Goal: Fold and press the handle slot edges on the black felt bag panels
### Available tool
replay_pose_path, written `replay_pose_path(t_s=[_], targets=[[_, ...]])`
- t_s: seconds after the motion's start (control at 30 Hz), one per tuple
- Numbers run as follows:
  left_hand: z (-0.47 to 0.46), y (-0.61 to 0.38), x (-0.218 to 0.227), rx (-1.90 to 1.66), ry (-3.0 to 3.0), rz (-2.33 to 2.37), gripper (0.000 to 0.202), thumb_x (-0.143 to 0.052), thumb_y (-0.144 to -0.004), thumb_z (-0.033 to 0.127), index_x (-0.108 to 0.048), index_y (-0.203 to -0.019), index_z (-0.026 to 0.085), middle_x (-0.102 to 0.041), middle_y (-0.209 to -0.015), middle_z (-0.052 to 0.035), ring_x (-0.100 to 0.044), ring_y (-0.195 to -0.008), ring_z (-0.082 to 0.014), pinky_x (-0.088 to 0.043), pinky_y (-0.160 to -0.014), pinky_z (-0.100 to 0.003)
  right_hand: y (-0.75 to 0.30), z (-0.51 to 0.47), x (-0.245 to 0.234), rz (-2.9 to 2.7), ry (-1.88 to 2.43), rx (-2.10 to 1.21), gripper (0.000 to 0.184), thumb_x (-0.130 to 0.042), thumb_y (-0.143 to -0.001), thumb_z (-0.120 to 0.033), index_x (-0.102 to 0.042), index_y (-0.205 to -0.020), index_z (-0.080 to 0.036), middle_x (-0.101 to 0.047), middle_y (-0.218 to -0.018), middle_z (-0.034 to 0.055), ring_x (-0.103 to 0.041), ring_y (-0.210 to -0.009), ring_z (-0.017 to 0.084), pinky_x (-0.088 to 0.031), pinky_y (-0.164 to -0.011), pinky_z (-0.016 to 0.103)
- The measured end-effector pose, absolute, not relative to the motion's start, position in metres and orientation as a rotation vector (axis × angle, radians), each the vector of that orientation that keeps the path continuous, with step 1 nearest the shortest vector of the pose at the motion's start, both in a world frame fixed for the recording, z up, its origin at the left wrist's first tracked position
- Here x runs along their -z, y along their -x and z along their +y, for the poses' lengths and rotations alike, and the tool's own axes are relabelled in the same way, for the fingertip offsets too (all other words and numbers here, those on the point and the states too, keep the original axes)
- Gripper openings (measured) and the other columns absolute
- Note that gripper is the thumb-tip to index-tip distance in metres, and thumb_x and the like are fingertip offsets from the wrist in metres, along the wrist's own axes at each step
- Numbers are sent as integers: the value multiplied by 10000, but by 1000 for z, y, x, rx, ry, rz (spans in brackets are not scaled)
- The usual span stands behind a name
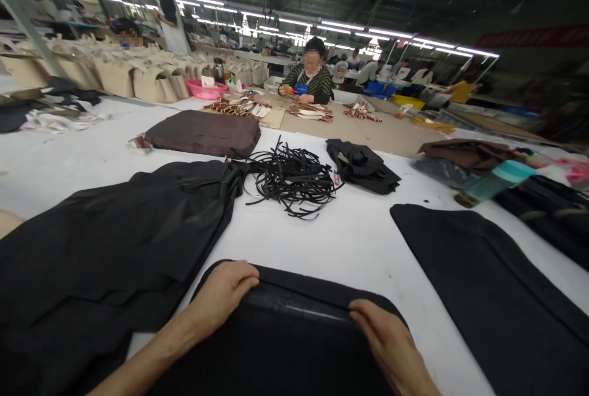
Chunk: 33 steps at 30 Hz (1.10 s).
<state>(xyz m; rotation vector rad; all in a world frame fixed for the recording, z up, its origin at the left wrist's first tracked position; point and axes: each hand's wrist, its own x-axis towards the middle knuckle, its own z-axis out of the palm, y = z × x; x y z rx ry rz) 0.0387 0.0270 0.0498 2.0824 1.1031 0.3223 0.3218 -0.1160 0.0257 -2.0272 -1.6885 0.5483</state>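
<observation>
A black sheet of material [285, 353] with rounded corners lies in front of me, its far edge folded into a narrow band. My left hand [227, 288] pinches that band near the left corner, thumb and fingers closed on it. On the right side, my right hand [384, 334] grips the same fold, thumb towards the middle. Between the hands the fold runs straight, with a shiny strip below it. A tangle of thin black strips [294, 178] sits beyond the sheet.
Layered black sheets [138, 230] cover the left; another black panel [488, 279] lies right. Farther off are a brown stack [205, 132], a folded black bundle [363, 166] and a teal-lidded bottle [497, 181]. A co-worker [310, 77] sits across the white table [294, 242].
</observation>
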Motion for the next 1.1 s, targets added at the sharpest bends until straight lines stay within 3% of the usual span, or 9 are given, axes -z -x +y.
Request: replay_pose_path(t_s=[0.17,0.33,0.47,0.73,0.97,1.1], targets=[[18,-32,-50,-302,-1830,1209,223,-442,-799,310,-620,-738,192,-515,-559,29,-486,-487,-138,-356,-507,-234,-331,-122,-33,-1375,2199,-863,305,-438,-836,-442,-572,-681,-216,-526,-593,-24,-515,-612,158,-372,-567,248],[17,-30,-47,-341,-1657,1267,212,-474,-736,343,-585,-687,169,-486,-532,43,-461,-429,-118,-323,-446,-220,-339,-123,-27,-1235,2193,-942,366,-449,-797,-497,-496,-586,-201,-438,-520,-33,-433,-544,145,-310,-528,254],[16,-31,-46,-371,-1571,1279,231,-430,-721,342,-567,-694,157,-574,-618,11,-450,-406,-99,-310,-423,-215,-343,-126,-19,-1182,2077,-1043,389,-398,-808,-528,-517,-638,-199,-448,-542,-26,-411,-512,138,-310,-507,258],[20,-31,-39,-372,-1464,1376,183,-470,-685,313,-552,-661,151,-606,-614,-8,-456,-366,-92,-266,-357,-201,-354,-122,-13,-1000,2162,-1113,424,-523,-694,-612,-589,-649,-196,-537,-549,2,-463,-480,146,-359,-504,270],[23,-30,-35,-361,-1520,1437,142,-495,-699,300,-484,-624,180,-478,-473,50,-399,-366,-98,-248,-377,-212,-350,-121,-14,-1003,2173,-1078,445,-494,-684,-636,-549,-608,-201,-496,-531,-5,-422,-479,137,-336,-481,267],[24,-29,-38,-337,-1675,1454,142,-484,-719,243,-503,-592,182,-462,-489,44,-435,-476,-123,-267,-471,-238,-349,-125,-10,-1072,2181,-1065,450,-430,-737,-636,-547,-657,-209,-490,-570,-4,-439,-533,155,-348,-506,274]])
